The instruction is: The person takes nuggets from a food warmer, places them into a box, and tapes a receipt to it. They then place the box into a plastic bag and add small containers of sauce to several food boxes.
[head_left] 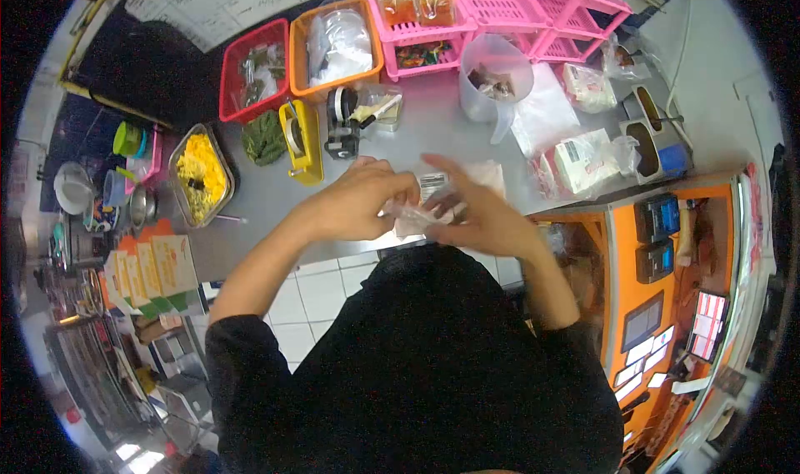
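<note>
Two bare hands work above the near edge of the counter (271, 192). Left hand (365, 204): closed, fingers pinching a crumpled piece of clear plastic (410, 217). Right hand (490, 222): open, fingers spread, thumb side at the other end of the plastic. It's motion-blurred, so I can't tell if it touches. Plastic sits between the hands, roughly over the counter edge. Just beyond it, a printed label (432, 183) shows between the hands.

Left of the hands, near to far out: black dispenser (342, 132), yellow dispenser (310, 147) upright beside it, green leaves (265, 138), then a tray (174, 187) of yellow food (202, 159) with a small dark item on top. Small tub (385, 125) just right of the black dispenser.

Far side: red basket (225, 85) and orange basket (380, 54) side by side, both holding clear plastic stuff. Pink rack (463, 27) right of them, amber packs (414, 6) on top. Jug (472, 99) in front of the rack, brownish contents, handle toward the right hand. White sheets (542, 116) right of the jug, with two wrapped packs (588, 159) (589, 88) beyond.
</note>
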A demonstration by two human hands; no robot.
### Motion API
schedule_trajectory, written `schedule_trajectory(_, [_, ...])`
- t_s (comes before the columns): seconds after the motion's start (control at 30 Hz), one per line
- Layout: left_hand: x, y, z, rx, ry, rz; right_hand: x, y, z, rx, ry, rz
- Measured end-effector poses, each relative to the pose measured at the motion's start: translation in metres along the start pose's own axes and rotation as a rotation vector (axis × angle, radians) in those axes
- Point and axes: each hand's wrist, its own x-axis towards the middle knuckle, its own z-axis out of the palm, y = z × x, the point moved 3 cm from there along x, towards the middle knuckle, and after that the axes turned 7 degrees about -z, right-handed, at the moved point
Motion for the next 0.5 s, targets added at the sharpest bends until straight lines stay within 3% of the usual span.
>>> schedule_trajectory(0.03, [-0.001, 0.001, -0.005, -0.014, 0.060, -0.077, 0.004, 0.006, 0.016, -0.131, 0.022, -0.032])
schedule_trajectory(0.07, [-0.002, 0.002, 0.000, 0.088, 0.221, 0.006, 0.007, 0.009, 0.028, -0.260, 0.044, -0.061])
schedule_trajectory(0.1, [-0.006, 0.008, 0.002, 0.098, 0.214, 0.015, 0.009, 0.009, 0.034, -0.257, 0.058, -0.064])
schedule_trajectory(0.17, [-0.015, 0.021, 0.000, 0.445, 0.385, 0.013, 0.013, 0.015, 0.041, -0.056, 0.081, 0.117])
schedule_trajectory(0.23, [-0.024, 0.024, -0.013, 0.455, 0.426, -0.005, 0.009, 0.022, 0.039, 0.029, 0.124, 0.037])
schedule_trajectory(0.3, [-0.032, 0.014, -0.018, 0.204, 0.444, -0.148, 0.005, 0.018, 0.035, 0.186, 0.162, 0.036])
schedule_trajectory(0.43, [-0.027, 0.020, 0.001, 0.024, 0.458, -0.021, 0.007, 0.013, 0.054, -0.004, 0.160, -0.197])
schedule_trajectory(0.5, [-0.028, 0.014, 0.002, -0.262, 0.852, -0.034, 0.008, 0.012, 0.043, 0.419, 0.377, -0.109])
